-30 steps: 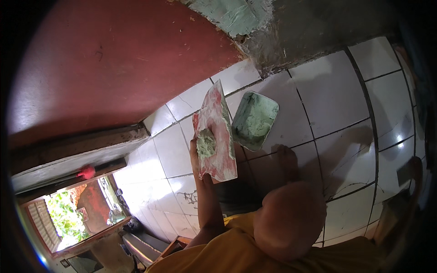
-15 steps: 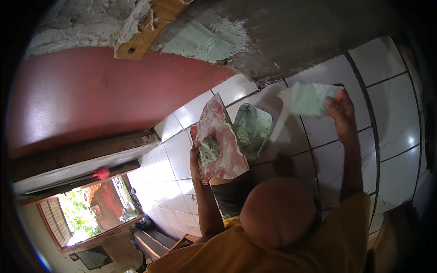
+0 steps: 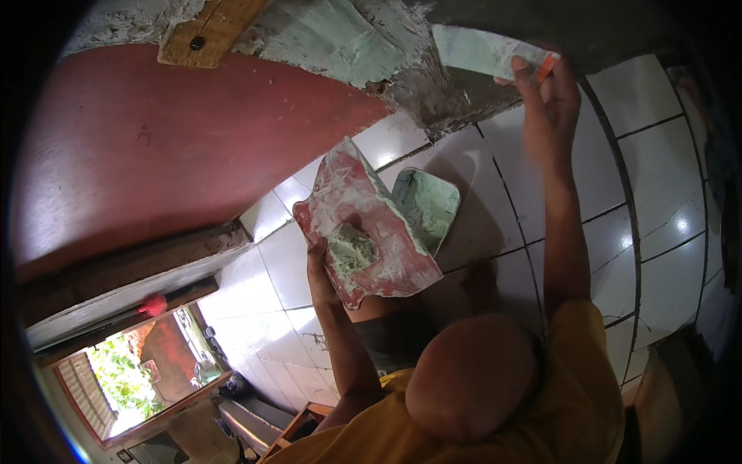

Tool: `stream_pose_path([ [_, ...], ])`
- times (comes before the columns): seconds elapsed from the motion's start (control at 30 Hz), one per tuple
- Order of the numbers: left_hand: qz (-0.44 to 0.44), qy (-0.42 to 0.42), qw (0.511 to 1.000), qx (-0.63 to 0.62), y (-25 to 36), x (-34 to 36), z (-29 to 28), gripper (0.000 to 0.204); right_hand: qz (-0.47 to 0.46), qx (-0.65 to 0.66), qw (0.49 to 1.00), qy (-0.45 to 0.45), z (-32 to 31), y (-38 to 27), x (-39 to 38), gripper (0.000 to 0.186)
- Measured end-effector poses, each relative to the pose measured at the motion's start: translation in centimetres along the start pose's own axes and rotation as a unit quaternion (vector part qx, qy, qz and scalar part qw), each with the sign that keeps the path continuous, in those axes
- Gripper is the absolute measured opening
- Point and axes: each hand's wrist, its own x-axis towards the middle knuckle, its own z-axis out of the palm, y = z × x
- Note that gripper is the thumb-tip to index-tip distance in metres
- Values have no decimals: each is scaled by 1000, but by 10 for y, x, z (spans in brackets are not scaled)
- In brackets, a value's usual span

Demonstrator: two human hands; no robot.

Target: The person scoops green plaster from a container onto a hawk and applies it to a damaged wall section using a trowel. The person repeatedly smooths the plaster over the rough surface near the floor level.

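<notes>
My left hand (image 3: 319, 272) grips the edge of a red board (image 3: 352, 182) smeared with pale plaster. A mound of greenish plaster (image 3: 352, 250) sits on the board near that hand. Partly behind the board, a tub (image 3: 434, 203) coated inside with the same plaster stands on the floor. My right hand (image 3: 550, 104) is raised at the grey wall, fingers closed around a wide, flat plastering blade (image 3: 475, 51) with an orange part at its end. The blade is pale with plaster and lies close against the wall; whether it touches cannot be made out.
A greenish plaster patch (image 3: 352, 42) covers part of the wall beside a wooden beam (image 3: 202, 35). Below runs a red wall surface (image 3: 185, 139). White floor tiles (image 3: 495, 170) lie around the tub. A window (image 3: 127, 371) is at the lower left.
My right hand has moved the blade up from over the floor tiles to the grey wall. The board in my left hand has shifted and turned slightly, covering more of the tub.
</notes>
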Motion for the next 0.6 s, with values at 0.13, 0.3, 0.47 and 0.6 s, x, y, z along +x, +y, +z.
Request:
stream_pose_path([
  [0.13,-12,0,1000,13,2,6,-12,59,-17,-25,999,-35,-6,5,29,23],
  [0.3,-25,22,999,25,-7,17,-12,59,-63,34,994,-79,-11,17,54,8],
  [0.47,-20,15,999,20,-12,25,-22,56,-97,-3,988,-123,-4,8,65,6],
  [0.6,-21,16,999,21,-17,30,-25,55,-54,43,992,-102,10,4,63,7],
])
